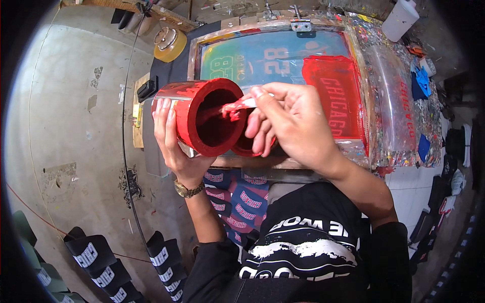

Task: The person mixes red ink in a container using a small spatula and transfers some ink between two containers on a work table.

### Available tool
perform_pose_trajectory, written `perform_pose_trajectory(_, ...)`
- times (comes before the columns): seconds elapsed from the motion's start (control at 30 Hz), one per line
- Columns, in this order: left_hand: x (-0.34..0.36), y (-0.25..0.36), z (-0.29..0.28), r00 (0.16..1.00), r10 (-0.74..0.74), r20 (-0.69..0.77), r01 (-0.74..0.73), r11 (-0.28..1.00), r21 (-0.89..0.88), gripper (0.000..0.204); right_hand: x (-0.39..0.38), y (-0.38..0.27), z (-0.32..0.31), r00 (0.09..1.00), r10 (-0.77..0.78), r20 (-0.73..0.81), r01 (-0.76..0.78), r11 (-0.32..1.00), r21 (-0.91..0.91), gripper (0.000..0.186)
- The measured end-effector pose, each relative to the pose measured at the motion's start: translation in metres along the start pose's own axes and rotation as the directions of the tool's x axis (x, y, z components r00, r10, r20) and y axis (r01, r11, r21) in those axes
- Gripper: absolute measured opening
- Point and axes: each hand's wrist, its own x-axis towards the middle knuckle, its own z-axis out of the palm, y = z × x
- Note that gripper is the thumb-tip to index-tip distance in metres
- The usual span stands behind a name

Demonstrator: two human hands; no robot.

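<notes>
Left hand [174,139] wrapped round the outside of a red ink tub [202,116], fingers curled over its side, tub tipped so the open mouth faces the camera, held just in front of the near edge of the screen-printing frame [283,60]. Gold wristwatch [188,190] on that wrist. Right hand [290,121] closed in a pinch on a small spatula [242,105], its red-smeared tip poking into the tub's mouth. Inside of tub thickly coated red; how much ink is left, cannot tell. Second red rim visible just under the right hand, touching the tub; unclear if lid or another container. On the frame's mesh, a red ink patch [336,93] toward its right side, with mirrored lettering showing through. Clear squeegee [391,101] lies along the frame's right edge. White bottle [400,19] past the frame's far right corner. Yellow tape roll [169,43] off the frame's far left corner. Black printed sleeves [101,265] stacked on the floor, well left and nearer than the frame. Blue printed pieces [242,202] below the frame's near edge.
</notes>
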Motion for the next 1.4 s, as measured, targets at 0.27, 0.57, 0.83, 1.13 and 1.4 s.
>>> perform_pose_trajectory(0.27,-0.003,0.001,-0.01,0.992,-0.118,-0.033,0.118,0.993,-0.018,0.101,-0.013,-0.014,-0.025,0.997,0.046,-0.063,-0.051,0.994,-0.092,0.033)
perform_pose_trajectory(0.57,-0.012,-0.001,-0.016,0.981,-0.192,-0.026,0.192,0.981,0.019,0.103,-0.032,-0.022,-0.052,0.986,0.019,-0.167,-0.06,0.967,-0.247,0.032)
perform_pose_trajectory(0.83,-0.011,0.001,-0.024,0.948,-0.316,-0.041,0.316,0.949,0.005,0.104,-0.046,-0.033,-0.06,0.98,-0.138,-0.145,0.064,0.902,-0.426,0.032)
perform_pose_trajectory(1.13,-0.014,-0.001,-0.021,0.943,-0.328,-0.053,0.324,0.943,-0.074,0.1,-0.049,-0.035,-0.062,0.972,-0.198,-0.126,0.108,0.854,-0.508,0.029)
perform_pose_trajectory(1.4,-0.017,-0.003,-0.023,0.947,-0.318,-0.032,0.318,0.948,-0.024,0.102,-0.049,-0.038,-0.058,0.968,-0.228,-0.107,0.134,0.827,-0.545,0.029)
